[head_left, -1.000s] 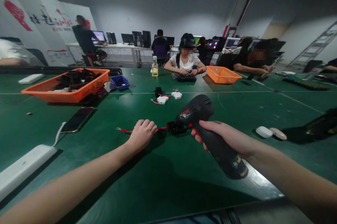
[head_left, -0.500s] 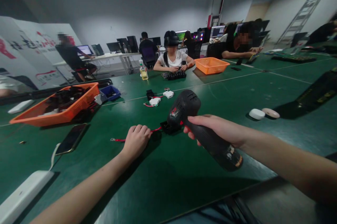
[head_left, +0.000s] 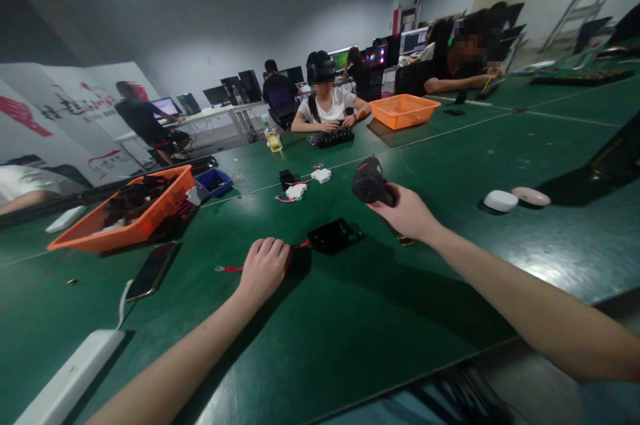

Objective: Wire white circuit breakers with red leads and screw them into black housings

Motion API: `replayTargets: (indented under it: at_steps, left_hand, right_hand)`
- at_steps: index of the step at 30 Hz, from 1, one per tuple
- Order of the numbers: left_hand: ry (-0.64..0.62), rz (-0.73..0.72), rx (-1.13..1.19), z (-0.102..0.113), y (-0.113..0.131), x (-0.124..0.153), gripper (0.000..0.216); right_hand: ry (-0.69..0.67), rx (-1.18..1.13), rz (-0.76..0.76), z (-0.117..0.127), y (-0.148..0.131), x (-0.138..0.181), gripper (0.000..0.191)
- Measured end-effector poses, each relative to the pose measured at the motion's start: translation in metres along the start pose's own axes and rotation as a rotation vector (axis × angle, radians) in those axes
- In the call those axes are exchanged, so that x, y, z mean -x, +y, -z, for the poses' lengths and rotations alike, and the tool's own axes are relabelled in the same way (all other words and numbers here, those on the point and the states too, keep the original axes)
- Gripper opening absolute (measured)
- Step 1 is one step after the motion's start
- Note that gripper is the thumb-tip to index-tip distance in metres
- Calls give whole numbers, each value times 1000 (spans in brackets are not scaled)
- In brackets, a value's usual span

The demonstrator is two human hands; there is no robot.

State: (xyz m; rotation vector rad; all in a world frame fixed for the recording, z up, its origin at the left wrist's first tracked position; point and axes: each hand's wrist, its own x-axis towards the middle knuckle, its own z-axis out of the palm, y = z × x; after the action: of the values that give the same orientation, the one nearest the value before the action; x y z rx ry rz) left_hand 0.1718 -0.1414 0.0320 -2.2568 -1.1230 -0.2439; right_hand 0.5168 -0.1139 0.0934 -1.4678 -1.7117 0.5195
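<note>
My left hand [head_left: 265, 266] is closed around a red cable [head_left: 231, 269], its fingers wrapped over the middle. A metal ring terminal shows at the cable's left end. At the right, the cable meets a black plastic part [head_left: 330, 236] lying on the green table [head_left: 320, 332]. My right hand [head_left: 406, 212] grips a black cordless screwdriver [head_left: 369, 182] by its handle. The tool is held up to the right of the black part, apart from it; my hand hides most of the handle.
An orange basket [head_left: 125, 228] of black parts and a blue bin [head_left: 214, 182] stand at left, near a phone [head_left: 151, 270] and a white power strip [head_left: 75, 372]. White parts [head_left: 296, 192] lie ahead. Across the table, a person [head_left: 325, 98] sits beside another orange basket [head_left: 404, 120].
My right hand has lifted the screwdriver off the black part and turned it, moving up and right. My left hand still holds the cable. The camera view has shifted slightly.
</note>
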Motion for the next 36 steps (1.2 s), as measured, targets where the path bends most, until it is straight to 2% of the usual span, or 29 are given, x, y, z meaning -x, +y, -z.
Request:
replayTargets:
  at_steps: [3,6,21,36]
  left_hand:
    - [6,-5,14,0,1,-1,20]
    - [15,-16,19,-1,2,-2,20]
    - [1,-8,26,1,1,-2,19]
    - [-18,53,36,2,1,0,20]
  right_hand:
    - [6,453,-43,6,29,-10,45]
    - [-49,634,-65,11,45,-16,47]
    - [-236,800,12,-5,48,-19,46]
    - [-252,846,-10,-4,48,-22,44]
